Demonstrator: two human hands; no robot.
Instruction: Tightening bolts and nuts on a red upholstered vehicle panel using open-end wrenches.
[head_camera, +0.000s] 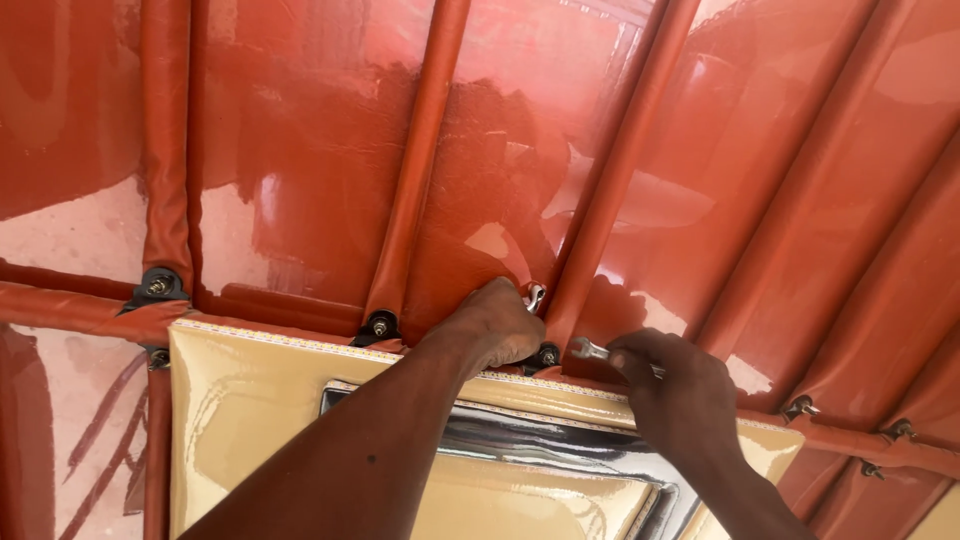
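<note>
Right hand (675, 385) closing around spanner (590, 349), engaging bolt clamp (545, 356) at 6 o'clock of red padded bar (610, 190). Left hand (495, 325) gripping second spanner (535, 296) at 12 o'clock. Risk: spanner slipping, scratching red vinyl roof (300, 150).

No packages, labels, signs or screens are in view.

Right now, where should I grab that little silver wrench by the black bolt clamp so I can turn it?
Grab the wrench by its bare handle, the end away from the bolt clamp, coming from the right. Its head sits on the bolt between the red padded bars, so only the handle sticks out free. The right hand already has that grip, while the left hand holds a second wrench above.
</note>
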